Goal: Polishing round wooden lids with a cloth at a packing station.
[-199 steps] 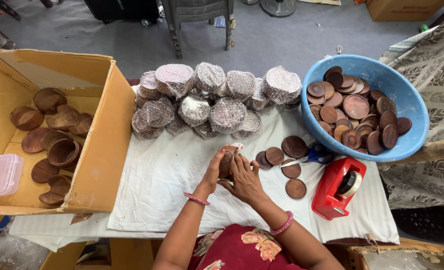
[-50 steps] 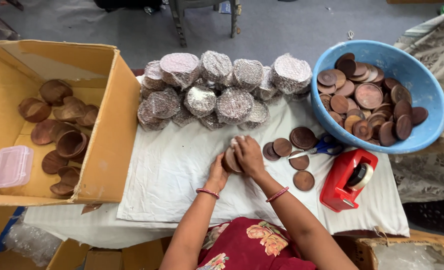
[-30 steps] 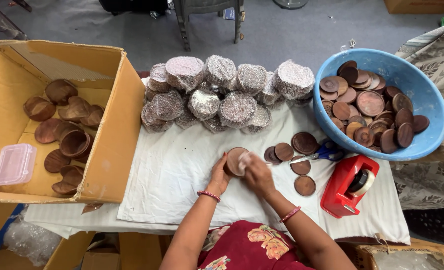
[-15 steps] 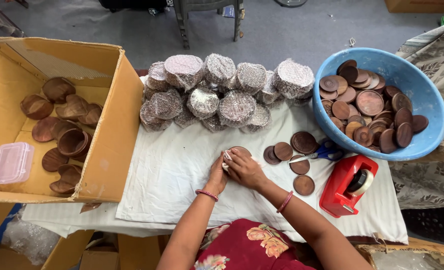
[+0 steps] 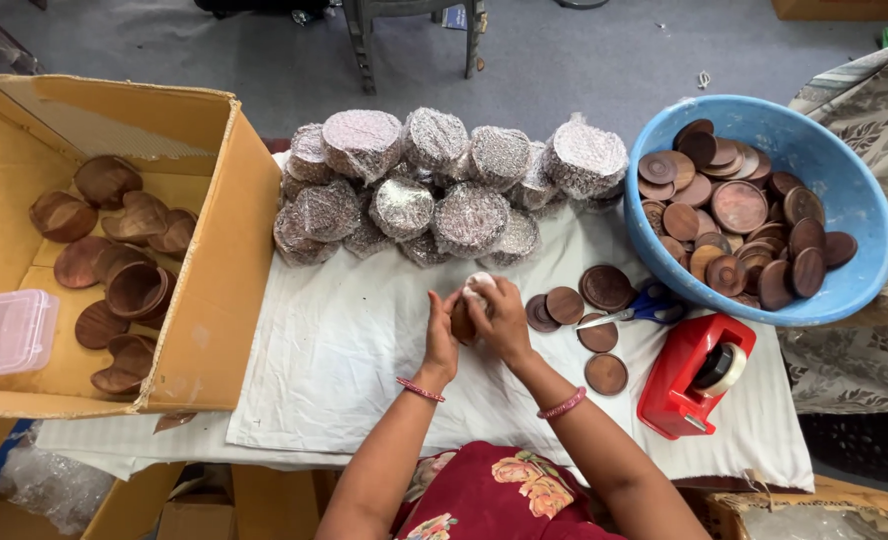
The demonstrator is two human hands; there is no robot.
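Note:
My left hand [image 5: 440, 336] and my right hand [image 5: 502, 318] are pressed together around a small stack of round brown wooden discs [image 5: 463, 318], partly covered in white wrap [image 5: 479, 283]. They hold it just above the white cloth [image 5: 344, 350] in the middle of the table. A few loose wooden discs [image 5: 582, 305] lie on the cloth to the right of my hands. Most of the stack is hidden by my fingers.
A pile of wrapped disc bundles [image 5: 434, 185] lies at the back. At the right stand a blue basin [image 5: 864, 250] full of wooden discs, a red tape dispenser [image 5: 694, 375] and blue-handled scissors [image 5: 636, 307]. A cardboard box [image 5: 214, 300] at the left holds wooden bowls and a small plastic tub [image 5: 14, 330].
My hands have stayed in place over the cloth, turning the stack between them. The white wrap shows more on the stack now than several seconds ago.

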